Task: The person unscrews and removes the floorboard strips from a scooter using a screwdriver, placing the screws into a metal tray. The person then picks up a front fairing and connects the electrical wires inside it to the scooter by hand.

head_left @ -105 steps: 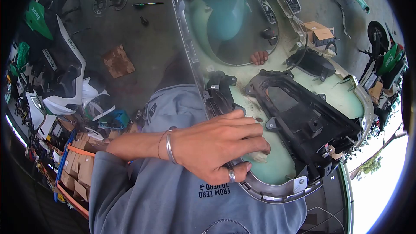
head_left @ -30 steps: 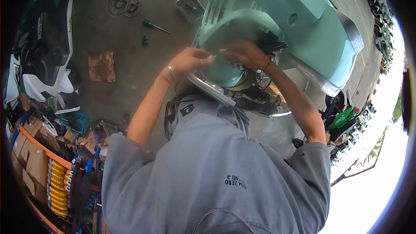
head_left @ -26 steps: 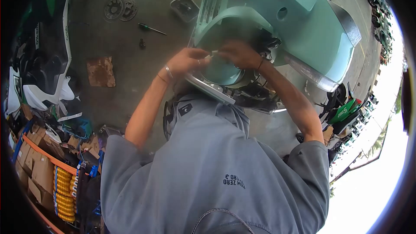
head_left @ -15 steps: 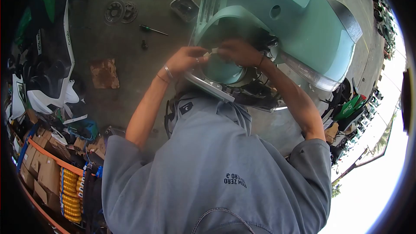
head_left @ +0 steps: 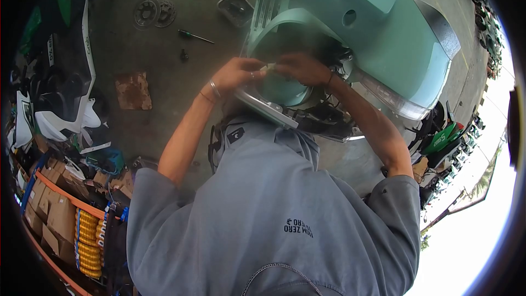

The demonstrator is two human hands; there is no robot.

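In the head view my left hand [head_left: 238, 75], with a ring and a silver bracelet, is closed on a small pale piece [head_left: 265, 70]. Facing it, my right hand [head_left: 304, 69] pinches another small pale piece [head_left: 271, 67]. The two pieces meet or nearly touch between my fingertips; blur hides whether they are joined. Both hands are over the round opening of a mint-green scooter body panel [head_left: 296, 17]. Below my hands lie a grey metallic trim strip [head_left: 266, 111] and black plastic parts [head_left: 323, 122].
A large mint-green scooter body [head_left: 400, 49] fills the upper right. On the floor are a metal tray [head_left: 235, 9], a screwdriver [head_left: 195, 36], two discs [head_left: 155, 13] and a brown flat piece [head_left: 133, 91]. White fairings [head_left: 60, 123] and a shelf with boxes [head_left: 57, 216] stand left.
Earlier my left hand was over a green panel with black parts. Since then both hands have come up to the round opening, and the two pale pieces have moved closer together.
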